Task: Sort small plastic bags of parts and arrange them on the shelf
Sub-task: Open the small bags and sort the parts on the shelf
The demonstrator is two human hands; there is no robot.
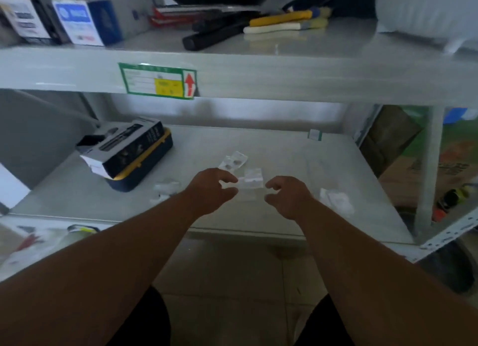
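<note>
Several small clear plastic bags lie on the grey lower shelf. One bag sits between my hands. My left hand hovers at its left edge with index and thumb curved and apart. On the bag's right edge my right hand mirrors that pose, thumb and finger also apart. Neither hand plainly grips it. Just behind lies a bag with round parts. Another bag lies to the left and one more to the right.
A dark box on a blue-and-yellow case stands at the shelf's left. The upper shelf carries boxes, black-handled tools and a yellow brush. A green label is stuck on its front edge. The shelf post stands at right.
</note>
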